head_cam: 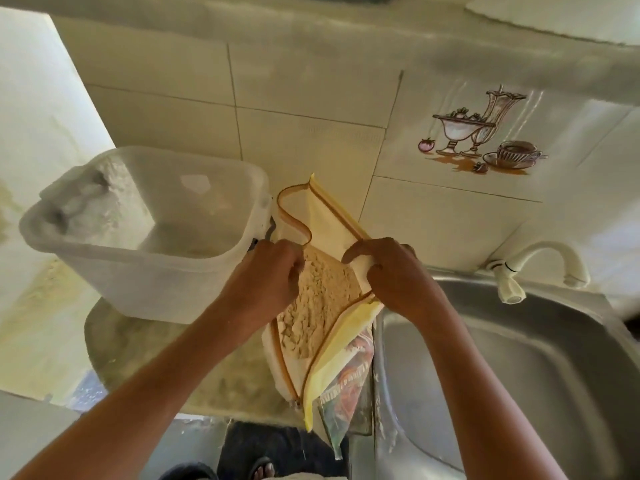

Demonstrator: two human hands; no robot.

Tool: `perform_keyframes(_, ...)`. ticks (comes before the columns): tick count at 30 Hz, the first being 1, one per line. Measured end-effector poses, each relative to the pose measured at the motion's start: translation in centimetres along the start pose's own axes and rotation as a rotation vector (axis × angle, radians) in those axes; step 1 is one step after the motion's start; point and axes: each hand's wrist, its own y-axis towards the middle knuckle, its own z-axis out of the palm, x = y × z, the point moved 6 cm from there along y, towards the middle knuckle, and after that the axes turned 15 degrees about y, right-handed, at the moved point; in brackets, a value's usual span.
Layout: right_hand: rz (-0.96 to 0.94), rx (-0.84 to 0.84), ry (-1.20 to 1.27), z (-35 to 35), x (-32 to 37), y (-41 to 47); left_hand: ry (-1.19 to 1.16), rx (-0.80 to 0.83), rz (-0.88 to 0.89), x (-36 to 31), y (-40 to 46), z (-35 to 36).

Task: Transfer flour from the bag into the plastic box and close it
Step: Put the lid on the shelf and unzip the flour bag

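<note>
A cream flour bag [329, 216] with a brown zip edge stands open on the counter, and tan flour [318, 306] shows inside it. My left hand [266, 282] grips the bag's left rim. My right hand [391, 271] pinches the right rim, so the mouth is held apart between both hands. The translucent plastic box [149, 271] stands just left of the bag, open on top, its inner walls dusted with white flour. No lid for the box is in view.
A steel sink [502, 358] lies right of the bag, with a white tap [540, 261] at its back. A printed plastic wrapper [349, 375] hangs under the bag at the sink's edge. A tiled wall stands close behind, and a white wall on the left.
</note>
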Motion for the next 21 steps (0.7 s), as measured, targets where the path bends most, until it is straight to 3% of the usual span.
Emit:
perform_keyframes(9,-0.021,-0.454,-0.050,-6.0,-0.1,-0.4,-0.187,-0.365,0.134,-1.3,1.8,-5.5)
perform_keyframes(15,-0.041,-0.533,0.058,-7.2,-0.1,-0.2,-0.102,-0.462,0.133,-1.9,4.2,-7.3)
perform_keyframes(17,-0.047,-0.533,0.053,-7.6,-0.2,0.0,-0.078,-0.449,0.128,-1.6,5.3,-8.0)
perform_keyframes(21,-0.060,-0.554,0.055,-7.8,-0.9,-0.3,-0.015,-0.229,0.058,-0.2,5.7,-6.6)
